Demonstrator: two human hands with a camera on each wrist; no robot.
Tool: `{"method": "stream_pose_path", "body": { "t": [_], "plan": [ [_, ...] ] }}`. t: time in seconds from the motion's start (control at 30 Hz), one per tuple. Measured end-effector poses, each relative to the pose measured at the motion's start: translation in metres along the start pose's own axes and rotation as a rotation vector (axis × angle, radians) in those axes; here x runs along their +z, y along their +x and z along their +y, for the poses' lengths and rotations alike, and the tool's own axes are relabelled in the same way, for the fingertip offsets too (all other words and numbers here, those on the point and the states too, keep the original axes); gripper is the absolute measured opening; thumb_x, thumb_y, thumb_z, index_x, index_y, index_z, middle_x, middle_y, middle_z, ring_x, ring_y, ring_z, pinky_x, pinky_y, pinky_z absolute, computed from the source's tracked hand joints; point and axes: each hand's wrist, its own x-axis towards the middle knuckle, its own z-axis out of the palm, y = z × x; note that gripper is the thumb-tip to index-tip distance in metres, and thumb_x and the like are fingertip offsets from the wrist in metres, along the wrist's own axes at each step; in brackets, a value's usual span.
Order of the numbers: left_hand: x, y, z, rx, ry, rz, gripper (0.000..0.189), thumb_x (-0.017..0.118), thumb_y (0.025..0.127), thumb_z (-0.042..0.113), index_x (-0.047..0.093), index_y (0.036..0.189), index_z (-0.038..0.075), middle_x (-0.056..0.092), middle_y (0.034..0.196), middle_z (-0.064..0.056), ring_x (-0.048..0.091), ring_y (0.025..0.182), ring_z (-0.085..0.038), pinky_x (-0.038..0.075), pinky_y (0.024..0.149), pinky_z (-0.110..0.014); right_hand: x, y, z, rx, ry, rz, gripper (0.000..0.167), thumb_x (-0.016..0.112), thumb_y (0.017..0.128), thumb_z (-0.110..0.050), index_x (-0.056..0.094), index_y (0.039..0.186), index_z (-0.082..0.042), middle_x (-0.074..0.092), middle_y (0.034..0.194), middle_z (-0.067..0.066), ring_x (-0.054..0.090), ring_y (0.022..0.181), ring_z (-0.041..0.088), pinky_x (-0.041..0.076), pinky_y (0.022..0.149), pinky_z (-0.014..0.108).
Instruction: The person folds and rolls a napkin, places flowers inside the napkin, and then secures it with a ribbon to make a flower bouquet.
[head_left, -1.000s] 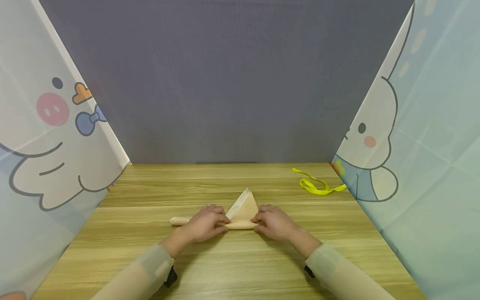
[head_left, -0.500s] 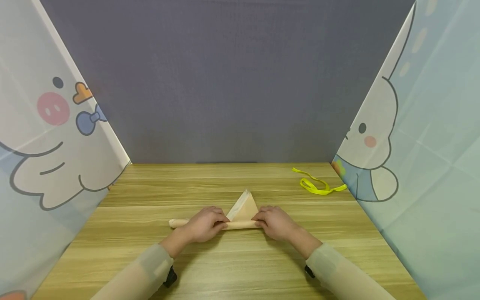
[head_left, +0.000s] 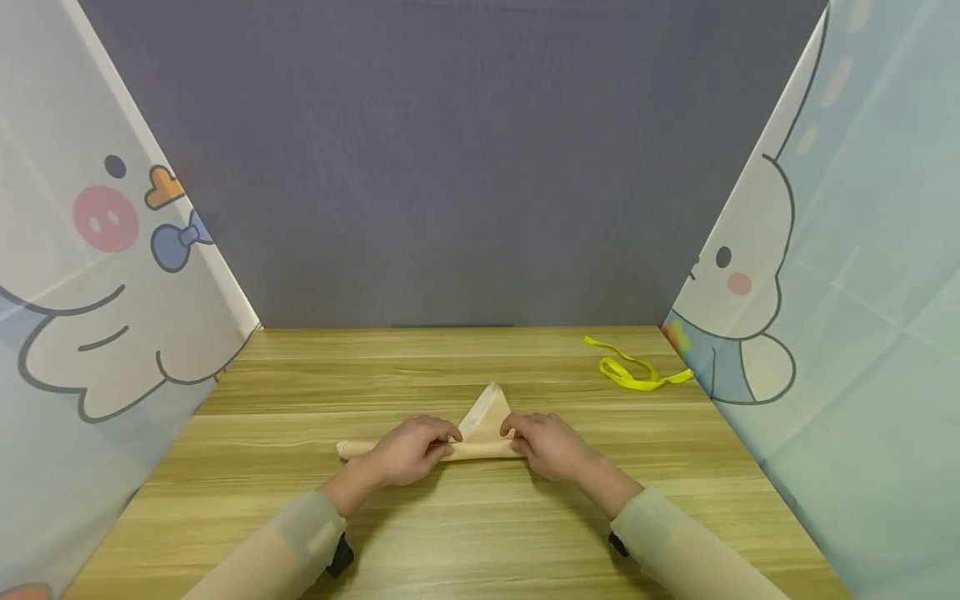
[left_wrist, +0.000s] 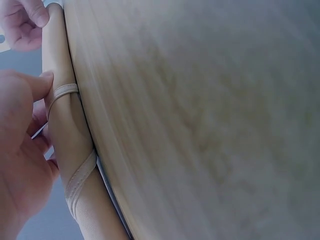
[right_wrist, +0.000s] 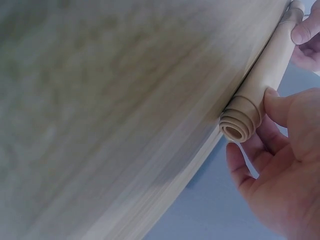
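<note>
A beige leather-like sheet, mostly rolled into a tube [head_left: 482, 451], lies crosswise on the table. Its triangular flap [head_left: 491, 415], edged with a pale band, is flat on the far side and points away from me. My left hand [head_left: 414, 450] holds the tube left of the flap, thumb on the near side and fingers bent over it. On the other side my right hand [head_left: 551, 444] grips it near its right end. Coiled layers show at that end of the roll [right_wrist: 240, 120] in the right wrist view. Stitched edging spirals round the roll [left_wrist: 62, 55] in the left wrist view.
A bright yellow ribbon [head_left: 637, 382] lies loosely looped at the back right of the wooden table [head_left: 480, 533]. A grey panel [head_left: 480, 167] stands behind the table, and cartoon-printed sheets [head_left: 840, 275] flank it.
The roll has come slightly nearer and the visible flap is a little smaller. The fingers of both hands have lifted and spread a bit from the thumbs. The ribbon stays put.
</note>
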Motion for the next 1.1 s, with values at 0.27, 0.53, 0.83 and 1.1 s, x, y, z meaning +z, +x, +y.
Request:
{"method": "stream_pose_path", "body": {
  "t": [0.27,0.53,0.83,1.1],
  "plan": [
    [-0.0003,-0.0008,-0.0018,0.029,-0.017,0.014,0.010,0.070,0.109,0.013,0.075,0.116,0.018,0.074,0.100,0.005,0.065,0.088,-0.006,0.057,0.077,-0.029,0.0007,-0.0001,0.0005,-0.022,-0.008,0.034,0.008,0.076,0.104,-0.016,0.073,0.108,-0.022,0.081,0.102,-0.006,0.076,0.097,0.014,0.059,0.086,0.047],
    [0.0021,-0.0001,-0.0056,-0.023,-0.008,-0.030,0.013,0.073,0.108,0.021,0.083,0.115,0.019,0.071,0.100,0.010,0.054,0.078,0.000,0.052,0.074,-0.024,-0.0013,-0.0018,-0.0006,-0.006,-0.029,0.001,0.007,0.076,0.105,-0.018,0.080,0.109,-0.022,0.080,0.107,-0.005,0.075,0.104,0.020,0.058,0.087,0.046],
    [0.0018,-0.0001,-0.0021,-0.023,0.065,-0.012,0.019,0.089,0.095,0.029,0.086,0.112,0.020,0.062,0.105,0.011,0.054,0.092,-0.004,0.052,0.086,-0.032,-0.0007,-0.0019,0.0015,-0.006,-0.051,0.001,0.012,0.078,0.101,-0.023,0.085,0.111,-0.023,0.072,0.107,-0.006,0.066,0.099,0.014,0.056,0.085,0.039],
    [0.0009,0.0005,-0.0003,-0.008,0.081,-0.015,0.018,0.087,0.098,0.026,0.086,0.113,0.018,0.061,0.102,0.012,0.055,0.093,-0.004,0.052,0.086,-0.033,-0.0005,-0.0011,0.0036,-0.028,-0.033,-0.020,0.020,0.087,0.095,-0.029,0.087,0.112,-0.019,0.068,0.103,-0.009,0.058,0.095,0.009,0.052,0.084,0.034]
  ]
}}
